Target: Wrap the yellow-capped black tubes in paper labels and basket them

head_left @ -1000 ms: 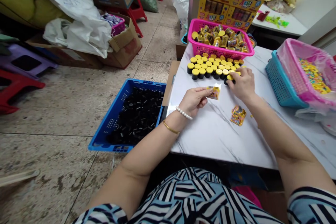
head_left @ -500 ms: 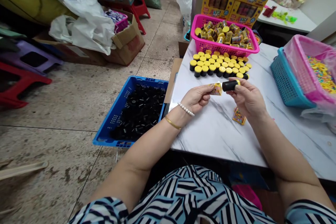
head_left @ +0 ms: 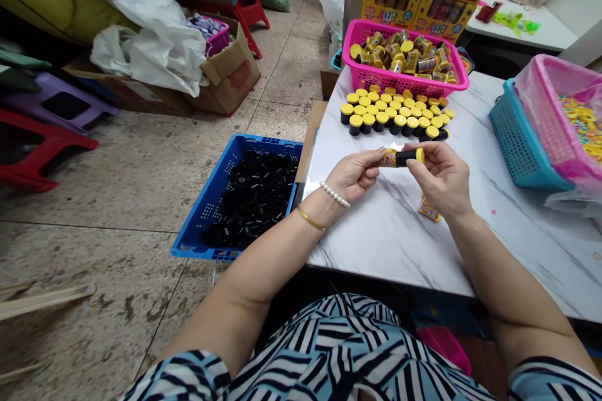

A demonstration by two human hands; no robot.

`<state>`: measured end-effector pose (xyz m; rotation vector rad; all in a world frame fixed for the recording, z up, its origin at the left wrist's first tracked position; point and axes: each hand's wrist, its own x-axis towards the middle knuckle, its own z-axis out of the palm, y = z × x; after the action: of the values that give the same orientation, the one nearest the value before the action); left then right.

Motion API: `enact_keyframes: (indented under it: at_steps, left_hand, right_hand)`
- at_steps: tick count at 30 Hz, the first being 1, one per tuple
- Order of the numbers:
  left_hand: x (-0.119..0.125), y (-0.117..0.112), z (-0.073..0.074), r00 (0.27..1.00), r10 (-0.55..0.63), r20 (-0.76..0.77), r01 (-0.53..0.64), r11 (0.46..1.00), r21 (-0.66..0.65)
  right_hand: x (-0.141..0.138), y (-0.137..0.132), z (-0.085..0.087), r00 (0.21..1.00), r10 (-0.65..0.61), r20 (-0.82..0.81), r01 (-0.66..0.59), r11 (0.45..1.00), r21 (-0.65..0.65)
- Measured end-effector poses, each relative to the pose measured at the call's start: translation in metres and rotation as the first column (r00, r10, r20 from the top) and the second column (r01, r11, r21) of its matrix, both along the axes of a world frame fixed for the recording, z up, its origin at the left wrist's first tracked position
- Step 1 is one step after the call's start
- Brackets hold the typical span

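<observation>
My left hand [head_left: 356, 173] pinches a printed plastic sleeve [head_left: 388, 157], yellow and orange with a clear edge, between thumb and fingers. In my right hand [head_left: 444, 177] is a small black bottle [head_left: 407, 157] with a yellow cap, lying sideways. The bottle's black end meets the sleeve's open end and seems to be partly inside it. Under my right hand a stack of flat printed sleeves [head_left: 429, 208] lies on the white marbled table [head_left: 390, 238]. Beyond my hands stand rows of black bottles with yellow caps [head_left: 397, 111], one of them tipped over.
A pink basket [head_left: 409, 86] of sleeved bottles stands behind the rows. At the right are a teal basket [head_left: 527, 144] and a pink basket [head_left: 540, 84] holding colourful small pieces. A blue crate [head_left: 195, 225] of black parts sits left of the table. Yellow boxes [head_left: 399, 0] are stacked behind.
The black bottle has moved left against the sleeve, closing the gap between them. My right fingers have shifted toward its capped end.
</observation>
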<state>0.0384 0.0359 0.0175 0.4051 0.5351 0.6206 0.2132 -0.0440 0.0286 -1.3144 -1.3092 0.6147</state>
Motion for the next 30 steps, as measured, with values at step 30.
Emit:
enact_keyframes:
  at_steps: [30]
  left_hand:
    - [-0.001, -0.004, 0.003, 0.998, 0.062, 0.004, -0.062, 0.992, 0.110]
  right_hand:
    - [-0.001, -0.002, -0.007, 0.996, -0.081, 0.043, 0.076, 0.991, 0.110]
